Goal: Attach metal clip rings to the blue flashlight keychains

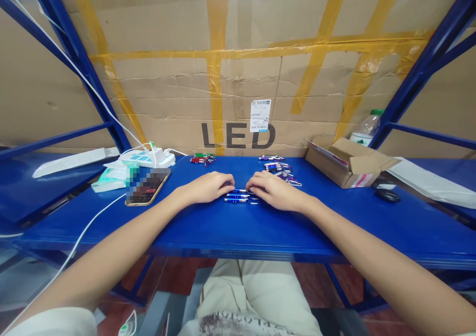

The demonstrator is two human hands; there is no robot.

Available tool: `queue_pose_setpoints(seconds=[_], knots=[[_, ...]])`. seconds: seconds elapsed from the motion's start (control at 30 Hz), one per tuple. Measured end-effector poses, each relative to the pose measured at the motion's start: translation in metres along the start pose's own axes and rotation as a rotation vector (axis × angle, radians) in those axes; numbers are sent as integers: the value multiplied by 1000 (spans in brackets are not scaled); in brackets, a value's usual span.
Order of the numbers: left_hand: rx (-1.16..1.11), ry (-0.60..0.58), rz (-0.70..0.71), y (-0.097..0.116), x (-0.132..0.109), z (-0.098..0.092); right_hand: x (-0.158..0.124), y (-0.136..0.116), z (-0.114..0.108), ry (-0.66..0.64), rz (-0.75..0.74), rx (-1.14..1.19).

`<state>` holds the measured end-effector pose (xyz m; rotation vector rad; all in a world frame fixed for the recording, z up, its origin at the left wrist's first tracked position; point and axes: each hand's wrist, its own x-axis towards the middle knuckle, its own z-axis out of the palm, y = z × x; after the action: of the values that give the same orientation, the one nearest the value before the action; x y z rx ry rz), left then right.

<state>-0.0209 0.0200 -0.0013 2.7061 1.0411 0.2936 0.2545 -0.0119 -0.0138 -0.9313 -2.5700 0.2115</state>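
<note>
Several small blue metal tubes with clip rings, like keychain flashlights, lie in a short stack of rows in front of me. My left hand has its fingers curled at the left end of the farthest blue tube in this group. At that tube's other end, the fingers of my right hand are bent and pinched together, partly hiding it. Behind my right hand lies another cluster of blue keychain flashlights. Red ones and a green one sit farther back on the left.
On the blue table, a phone, a tissue pack and a white power strip are at left. An open cardboard box, black mouse and plastic bottle are at right. A cardboard sheet stands behind.
</note>
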Motion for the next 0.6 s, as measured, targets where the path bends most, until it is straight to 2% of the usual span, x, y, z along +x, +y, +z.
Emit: queue_pose_setpoints(seconds=[0.4,0.6], knots=[[23,9,25,3,-1,-2,-1,1,0,-11,-20,18],[24,59,65,1,-1,-1,-2,2,0,5,-23,8]])
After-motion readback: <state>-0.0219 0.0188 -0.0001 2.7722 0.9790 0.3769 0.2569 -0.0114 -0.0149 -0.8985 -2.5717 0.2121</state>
